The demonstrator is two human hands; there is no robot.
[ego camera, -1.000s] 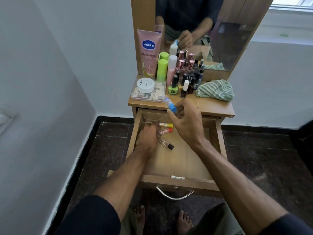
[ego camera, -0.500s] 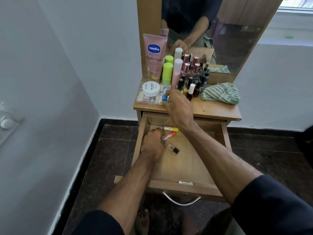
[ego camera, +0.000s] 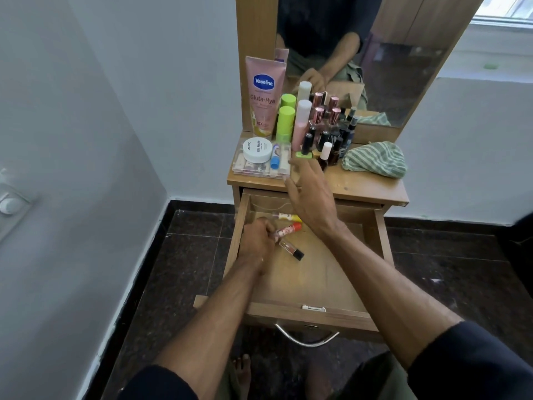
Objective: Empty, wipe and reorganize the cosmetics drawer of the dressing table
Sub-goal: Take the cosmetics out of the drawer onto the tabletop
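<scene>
Here, left to right across the frame:
Wall: pale, smooth, filling the left half; a black skirting strip meets the dark speckled floor (ego camera: pixel 178 255).
Drawer (ego camera: pixel 311 284): pulled fully out at centre, plain wood; its floor is mostly bare toward the front rail, with a curved metal handle (ego camera: pixel 305 339) below.
Left hand (ego camera: pixel 258 241): inside the drawer against its left wall, fingers curled shut around the end of a red-capped tube (ego camera: pixel 287 230).
Loose items: a yellow-capped tube (ego camera: pixel 287 217) lies near the back wall; a clear vial with black cap (ego camera: pixel 292 249) lies just beside the left hand, slanted.
Clear box (ego camera: pixel 261 166): flat transparent plastic at the top's left front edge, carrying a round white jar (ego camera: pixel 257 150) and a blue-capped stick (ego camera: pixel 275 161).
Pink tube (ego camera: pixel 264 96): tall, glossy, upright against the mirror frame.
Bottles (ego camera: pixel 320 131): green, pink and dark cylinders, packed close behind the box.
Right hand (ego camera: pixel 311 194): over the tabletop's front edge, fingers spread, holding nothing, fingertips close to the box's right side.
Tabletop (ego camera: pixel 369 189): bare wood right of the hand.
Striped cloth (ego camera: pixel 375 160): soft, bunched, green and white, at the right rear.
</scene>
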